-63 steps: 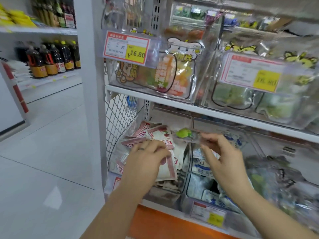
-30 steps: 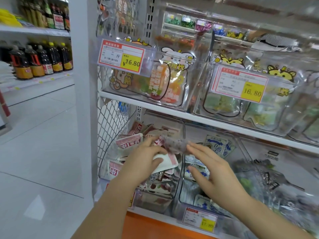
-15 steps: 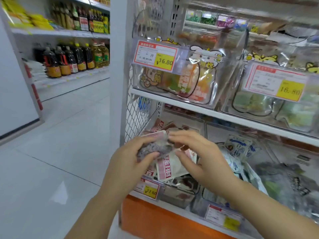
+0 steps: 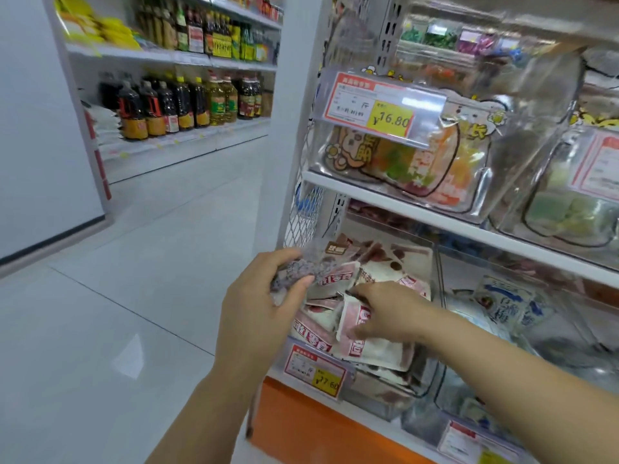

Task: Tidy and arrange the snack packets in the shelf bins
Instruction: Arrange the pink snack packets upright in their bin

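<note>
My left hand grips a clear packet of dark purple snack in front of the lower shelf's left end. My right hand reaches into the clear left bin, fingers curled on a white-and-red snack packet on top of the pile. Several more white-and-red packets fill that bin. The bin to its right holds blue-and-white packets.
The upper shelf carries clear bins of colourful and green snacks with a 16.80 price tag. A 17.60 tag hangs on the left bin's front. Orange shelf base below. Open aisle floor at left; bottles on a far shelf.
The purple packet passed fully into my left hand. My right hand let go of it and dropped into the left bin onto the white-and-red packets. The view swung left.
</note>
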{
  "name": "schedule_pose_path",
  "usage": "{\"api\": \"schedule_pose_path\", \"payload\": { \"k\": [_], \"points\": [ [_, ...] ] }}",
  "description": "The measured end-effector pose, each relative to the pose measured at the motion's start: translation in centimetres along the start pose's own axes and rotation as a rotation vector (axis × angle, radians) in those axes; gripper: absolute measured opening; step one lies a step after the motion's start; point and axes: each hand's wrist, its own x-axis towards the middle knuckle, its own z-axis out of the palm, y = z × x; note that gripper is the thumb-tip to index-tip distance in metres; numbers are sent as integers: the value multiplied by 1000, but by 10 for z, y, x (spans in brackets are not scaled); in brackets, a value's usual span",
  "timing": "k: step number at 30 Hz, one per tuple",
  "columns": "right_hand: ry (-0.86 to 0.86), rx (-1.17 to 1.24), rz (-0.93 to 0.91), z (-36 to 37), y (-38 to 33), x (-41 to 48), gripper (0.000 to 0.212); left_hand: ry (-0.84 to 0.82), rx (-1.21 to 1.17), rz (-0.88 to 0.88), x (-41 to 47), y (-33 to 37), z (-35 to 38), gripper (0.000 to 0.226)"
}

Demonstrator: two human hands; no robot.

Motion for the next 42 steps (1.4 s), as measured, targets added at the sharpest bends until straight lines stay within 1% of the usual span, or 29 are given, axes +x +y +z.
{"api": "schedule_pose_path", "payload": {
  "k": [2,4,5,8,9,10,13,15,16,17,18,20,21,23,24,26,27,30,32,34,37,42],
  "points": [
    [-10,56,-29,1,2,-2,83,-9,7,10,0,0,-1,42],
    [-6,128,-34,-1,6,-6,85,-17,10,14,-1,0,-2,44],
    [-11,183,-19,-3,9,-9,81,-16,9,15,-1,0,-2,44],
    [-30,439,9,-10,12,-14,54,-11,15,28,-1,-1,-2,43],
    [-34,483,10,-12,12,-16,47,-13,18,33,-1,-1,-2,42],
    [-35,464,7,-13,12,-18,43,-14,22,39,-1,-1,-1,41],
    [3,251,-14,-13,9,-23,44,-19,27,57,-2,-2,2,39],
    [0,209,-38,-13,7,-24,38,-21,26,66,-3,-2,4,37],
    [-25,235,-46,-14,7,-26,39,-24,22,64,-3,-2,6,35],
    [-61,269,-47,-14,6,-26,43,-27,18,63,-4,-3,7,34],
    [-91,275,-50,-14,6,-27,51,-32,20,62,-4,-3,8,31],
    [-110,193,-66,-12,6,-25,65,-40,28,54,-4,-3,10,29],
    [-100,172,-83,-11,5,-24,65,-41,26,51,-4,-3,11,28],
    [-50,190,-77,-7,2,-20,61,-40,24,51,-5,-2,11,27],
    [1,192,-60,-6,1,-20,62,-42,22,52,-6,-2,11,27],
    [147,172,-35,-10,0,-23,67,-43,8,47,-6,-1,8,27],
    [232,191,-37,-12,2,-25,66,-37,3,48,-6,0,7,28],
    [449,312,-31,-23,9,-36,50,21,16,66,-5,3,5,32],
    [561,374,-17,-24,13,-46,39,65,-9,45,-5,6,5,33],
    [648,494,-15,-22,15,-63,33,91,-59,12,-8,12,6,33],
    [675,673,12,-17,22,-104,27,72,-147,-64,-20,31,11,32],
    [602,942,72,-8,52,-183,24,-101,-169,-116,-53,83,37,32]
  ]
}}
